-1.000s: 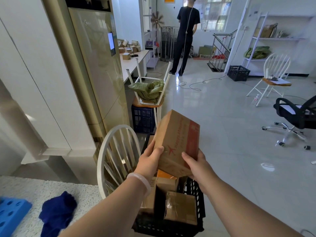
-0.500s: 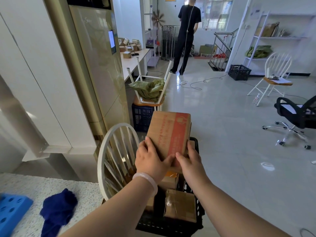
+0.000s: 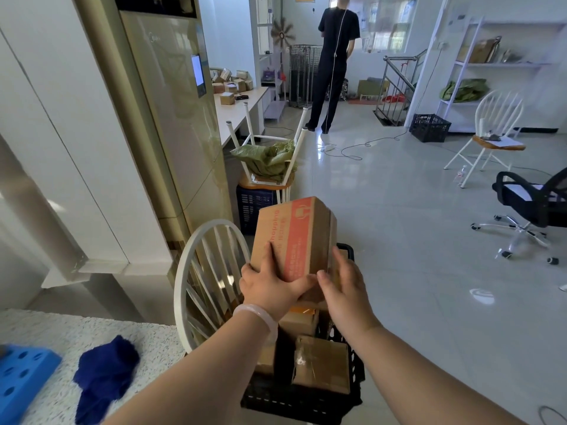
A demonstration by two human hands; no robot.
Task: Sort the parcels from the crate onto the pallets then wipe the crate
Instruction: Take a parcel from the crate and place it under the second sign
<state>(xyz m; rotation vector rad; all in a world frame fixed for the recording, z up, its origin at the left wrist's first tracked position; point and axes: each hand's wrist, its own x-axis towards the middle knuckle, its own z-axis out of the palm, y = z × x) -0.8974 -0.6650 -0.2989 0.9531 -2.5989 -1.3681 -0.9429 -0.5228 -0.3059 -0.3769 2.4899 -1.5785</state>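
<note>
One blue pallet (image 3: 21, 375) lies at the far left on a speckled surface (image 3: 61, 329), a dark blue cloth (image 3: 104, 372) is just beside it, and then comes a white chair back (image 3: 208, 280). Next, the left hand (image 3: 273, 286) grasps the lower left corner of a cardboard parcel (image 3: 294, 237) with a red band, fingers spread on its face, while the right hand (image 3: 346, 289) clasps its right side with the thumb on the front. The parcel is held in the air above the black crate (image 3: 306, 406), where other brown parcels (image 3: 322, 363) lie below the hands.
</note>
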